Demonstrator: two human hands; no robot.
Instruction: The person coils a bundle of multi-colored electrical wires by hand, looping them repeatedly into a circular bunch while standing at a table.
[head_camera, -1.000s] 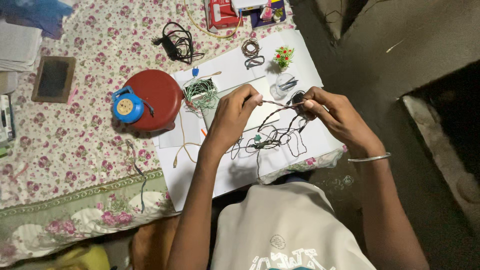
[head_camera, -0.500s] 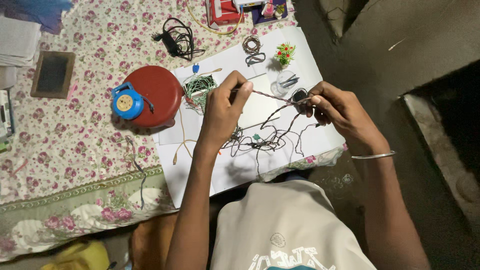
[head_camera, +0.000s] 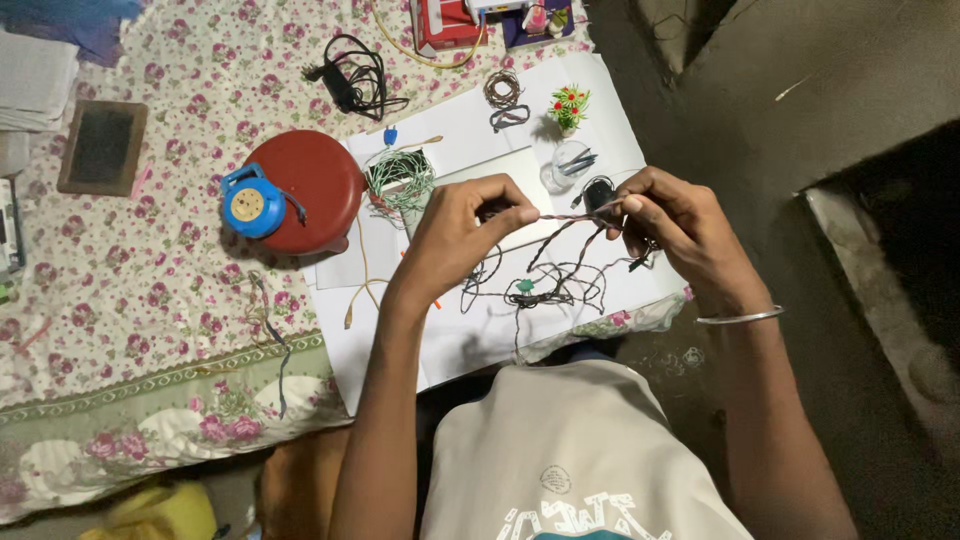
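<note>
We pinch a thin twisted wire (head_camera: 572, 215) taut between left hand (head_camera: 455, 240) and right hand (head_camera: 680, 235), above the white sheet's (head_camera: 470, 345) right edge. Loose dark wires (head_camera: 545, 285) dangle beneath, tangled. A round red lid (head_camera: 310, 185) bearing a blue reel (head_camera: 250, 203) sits at the sheet's left edge.

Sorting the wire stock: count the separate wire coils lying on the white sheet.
3. A green-white coil beside the red lid, a small brown coil at the sheet's top, a dark coil just below it. Others may hide under the hands.
</note>
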